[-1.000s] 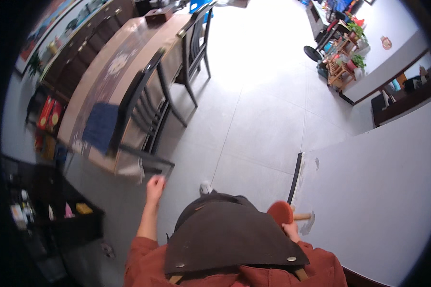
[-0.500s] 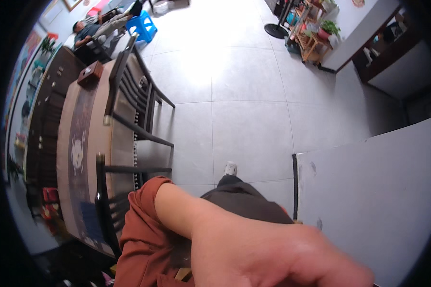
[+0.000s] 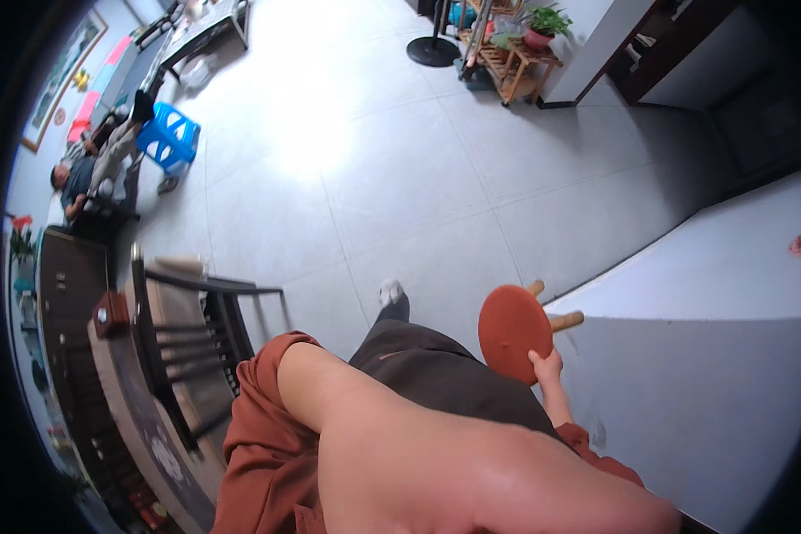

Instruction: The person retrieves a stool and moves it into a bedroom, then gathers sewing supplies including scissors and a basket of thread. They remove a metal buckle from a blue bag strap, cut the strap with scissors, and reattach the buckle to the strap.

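In my right hand [image 3: 548, 365] is a small round stool [image 3: 513, 329] with an orange-red seat and light wooden legs. My thumb lies over the seat's rim, and the seat is tilted with its legs pointing right. My left hand [image 3: 516, 481] is very close, filling the lower middle, with its back toward me. Its fingers run out of sight at the lower edge, so what they hold, if anything, is hidden.
Dark wooden chairs [image 3: 187, 351] and a long table [image 3: 120, 369] stand at left. A person [image 3: 98, 169] reclines beyond, beside a blue plastic stool [image 3: 169, 138]. A white panel [image 3: 685, 383] is at right. Farther off are a plant shelf [image 3: 512, 67] and a round black stand base [image 3: 432, 52].
The view has turned right and moved forward along the floor. My right hand with the round stool has come into sight; my left hand stays in the foreground.
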Available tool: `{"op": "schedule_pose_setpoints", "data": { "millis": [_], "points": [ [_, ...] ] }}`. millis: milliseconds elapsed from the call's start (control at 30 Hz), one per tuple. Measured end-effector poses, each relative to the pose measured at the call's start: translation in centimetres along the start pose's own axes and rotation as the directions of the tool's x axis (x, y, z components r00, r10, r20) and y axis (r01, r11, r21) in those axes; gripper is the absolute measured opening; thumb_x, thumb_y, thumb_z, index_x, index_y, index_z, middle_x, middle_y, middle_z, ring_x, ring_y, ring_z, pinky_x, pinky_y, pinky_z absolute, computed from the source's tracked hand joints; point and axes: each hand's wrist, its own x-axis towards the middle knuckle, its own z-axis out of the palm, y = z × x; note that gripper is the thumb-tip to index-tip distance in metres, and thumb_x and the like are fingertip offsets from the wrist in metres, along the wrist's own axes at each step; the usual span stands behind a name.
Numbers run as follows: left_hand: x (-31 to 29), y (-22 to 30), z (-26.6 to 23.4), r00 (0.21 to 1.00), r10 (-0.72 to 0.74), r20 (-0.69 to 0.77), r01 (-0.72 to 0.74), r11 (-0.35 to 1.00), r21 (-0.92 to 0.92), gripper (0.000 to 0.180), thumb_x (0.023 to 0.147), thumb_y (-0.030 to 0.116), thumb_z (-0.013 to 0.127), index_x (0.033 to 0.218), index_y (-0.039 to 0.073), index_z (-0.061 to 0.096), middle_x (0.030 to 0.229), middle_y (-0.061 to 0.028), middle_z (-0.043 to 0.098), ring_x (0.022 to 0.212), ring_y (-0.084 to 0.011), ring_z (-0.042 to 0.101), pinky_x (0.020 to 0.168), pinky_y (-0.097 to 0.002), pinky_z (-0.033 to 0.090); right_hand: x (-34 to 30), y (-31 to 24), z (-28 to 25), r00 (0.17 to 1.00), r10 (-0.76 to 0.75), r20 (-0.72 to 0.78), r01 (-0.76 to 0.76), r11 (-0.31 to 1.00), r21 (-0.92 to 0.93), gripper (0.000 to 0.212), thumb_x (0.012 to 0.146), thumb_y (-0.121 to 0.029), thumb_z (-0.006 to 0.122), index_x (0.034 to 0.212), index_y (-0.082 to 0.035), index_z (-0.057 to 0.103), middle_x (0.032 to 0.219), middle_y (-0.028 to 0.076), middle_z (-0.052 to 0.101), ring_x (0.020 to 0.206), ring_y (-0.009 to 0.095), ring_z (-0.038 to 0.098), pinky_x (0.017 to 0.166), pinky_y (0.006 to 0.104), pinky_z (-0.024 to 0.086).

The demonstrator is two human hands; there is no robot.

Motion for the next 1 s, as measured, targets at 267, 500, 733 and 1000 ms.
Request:
{"op": "schedule_pose_setpoints", "data": {
  "millis": [267,500,733,1000],
  "points": [
    [11.6,8.9,-20.6,0.963,-0.237,-0.127,0.217,0.964,-0.156,0.011,0.079,0.011,0.061,0.078,0.005,0.052,0.072,-0.0066,0.051,0.062,-0.0201,0.048,0.060,-0.0338,0.043,4.1,-9.1,-2.3,0.863,0.506,0.002,-0.504,0.859,0.092,0.041,0.067,-0.012,0.065,0.106,-0.005,0.055,0.102,0.016,0.059,0.095,0.032,0.056,0.083,0.0397,0.041],
    [18.5,2.5,-44.3,0.670,-0.509,-0.540,0.640,0.765,0.073,0.010,0.083,0.014,0.057,0.085,0.005,0.055,0.074,-0.0032,0.055,0.070,-0.0119,0.053,0.067,-0.0264,0.045,12.6,-5.1,-1.7,0.752,0.659,-0.007,-0.658,0.751,0.043,0.042,0.066,-0.018,0.065,0.104,-0.003,0.055,0.100,0.017,0.060,0.095,0.033,0.055,0.082,0.0401,0.042],
    [9.2,3.4,-68.5,0.214,-0.089,-0.973,0.842,-0.488,0.230,0.036,0.080,0.034,0.054,0.078,-0.002,0.059,0.071,-0.0177,0.059,0.068,-0.0252,0.058,0.064,-0.0358,0.047,31.7,-5.6,-7.8,0.754,0.656,0.026,-0.657,0.754,0.017,0.043,0.067,-0.021,0.064,0.104,-0.003,0.055,0.100,0.017,0.060,0.095,0.033,0.055,0.082,0.0403,0.042],
    [6.8,10.8,-75.4,-0.455,0.275,-0.847,0.821,-0.239,-0.518,0.033,0.071,0.030,0.056,0.083,0.000,0.064,0.071,-0.0159,0.063,0.063,-0.0235,0.061,0.059,-0.0338,0.050,53.7,-6.8,-15.8,0.850,0.525,-0.048,-0.527,0.848,-0.054,0.045,0.067,-0.027,0.063,0.105,-0.003,0.054,0.099,0.018,0.059,0.095,0.035,0.055,0.081,0.0411,0.042]
  ]
}}
